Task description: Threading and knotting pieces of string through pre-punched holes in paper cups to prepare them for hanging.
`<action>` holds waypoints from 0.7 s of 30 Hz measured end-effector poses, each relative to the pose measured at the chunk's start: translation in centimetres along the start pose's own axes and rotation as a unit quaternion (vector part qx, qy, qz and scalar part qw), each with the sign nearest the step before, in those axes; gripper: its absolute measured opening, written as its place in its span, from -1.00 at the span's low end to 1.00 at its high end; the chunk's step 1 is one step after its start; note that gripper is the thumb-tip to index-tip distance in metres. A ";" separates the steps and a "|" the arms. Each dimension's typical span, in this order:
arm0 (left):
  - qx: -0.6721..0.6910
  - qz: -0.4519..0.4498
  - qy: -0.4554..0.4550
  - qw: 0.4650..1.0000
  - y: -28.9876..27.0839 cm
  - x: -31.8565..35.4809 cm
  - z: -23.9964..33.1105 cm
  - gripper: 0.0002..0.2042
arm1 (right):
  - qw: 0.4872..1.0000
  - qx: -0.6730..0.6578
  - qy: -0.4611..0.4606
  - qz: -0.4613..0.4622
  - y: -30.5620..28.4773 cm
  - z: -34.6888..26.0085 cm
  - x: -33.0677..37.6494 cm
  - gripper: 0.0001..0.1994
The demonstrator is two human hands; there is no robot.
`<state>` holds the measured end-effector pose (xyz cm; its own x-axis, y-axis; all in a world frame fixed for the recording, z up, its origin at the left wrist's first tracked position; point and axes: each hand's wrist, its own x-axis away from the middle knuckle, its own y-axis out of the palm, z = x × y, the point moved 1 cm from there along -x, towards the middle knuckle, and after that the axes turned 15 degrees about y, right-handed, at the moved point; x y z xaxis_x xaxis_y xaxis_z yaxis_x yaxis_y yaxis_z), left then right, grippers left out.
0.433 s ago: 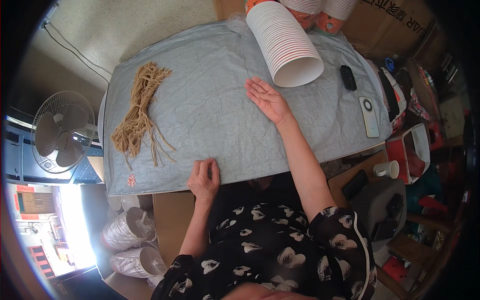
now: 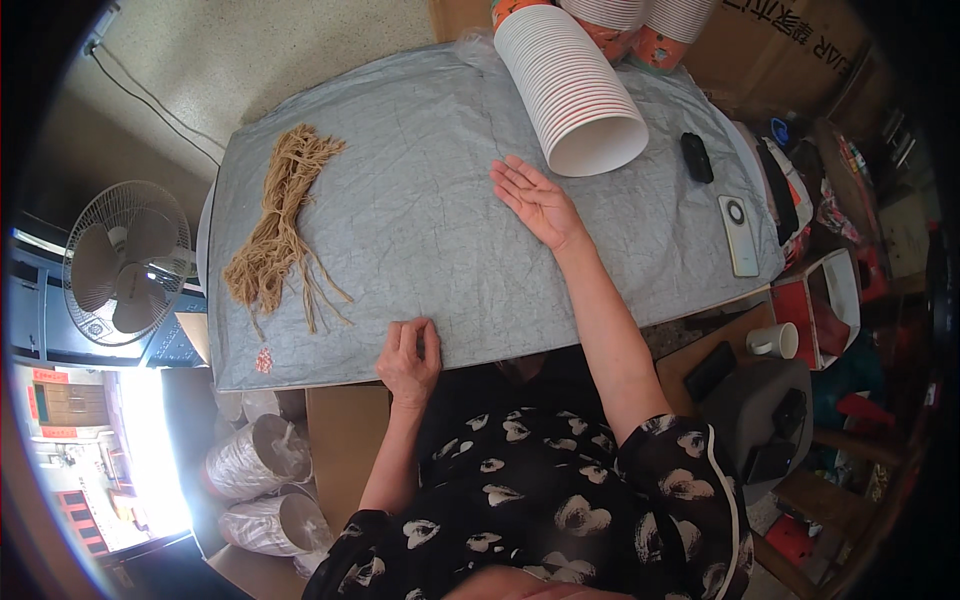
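Note:
My right hand rests palm up over the grey-covered table, fingers stretched out and nothing in it. Just beyond its fingertips, a long nested stack of white paper tubs lies on its side, mouth toward me. My left hand sits at the table's near edge, its fingers curled in and closed, with no object visible in them. To its left lies a bundle of tan twine, tied around the middle, with loose strands trailing toward me. A small red-and-white patch shows near the left corner.
More orange-and-white tub stacks stand at the back. A black case and a phone lie on the right. A fan stands left of the table; a white mug sits beyond its right edge. Wrapped tubs lie below.

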<state>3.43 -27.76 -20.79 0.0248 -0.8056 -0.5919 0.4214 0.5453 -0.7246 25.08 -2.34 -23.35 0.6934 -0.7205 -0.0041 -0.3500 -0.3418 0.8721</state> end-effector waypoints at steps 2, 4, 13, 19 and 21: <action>-0.001 -0.005 -0.005 1.000 0.0 0.1 0.0 -0.93 | 1.000 -0.001 0.002 0.006 0.1 0.1 0.0 -0.43; 0.004 -0.006 -0.010 1.000 0.0 0.0 0.1 -0.93 | 1.000 -0.002 0.004 0.012 0.1 0.1 0.0 -0.45; -0.006 -0.003 0.001 1.000 0.1 0.1 0.0 -0.92 | 0.999 -0.034 0.003 0.018 -0.4 0.0 -0.2 -0.76; -0.007 0.001 0.002 1.000 0.1 0.0 0.0 -0.92 | 0.999 -0.029 -0.005 0.019 -0.1 0.0 -0.1 -0.86; -0.006 0.001 0.001 1.000 0.1 0.0 0.0 -0.92 | 0.999 -0.026 -0.004 0.031 0.1 0.0 0.0 -0.87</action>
<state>3.43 -27.75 -20.86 0.0239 -0.8035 -0.5949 0.4113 0.5503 -0.7267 25.04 -2.40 -23.31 0.6663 -0.7442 0.0461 -0.3587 -0.2656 0.8949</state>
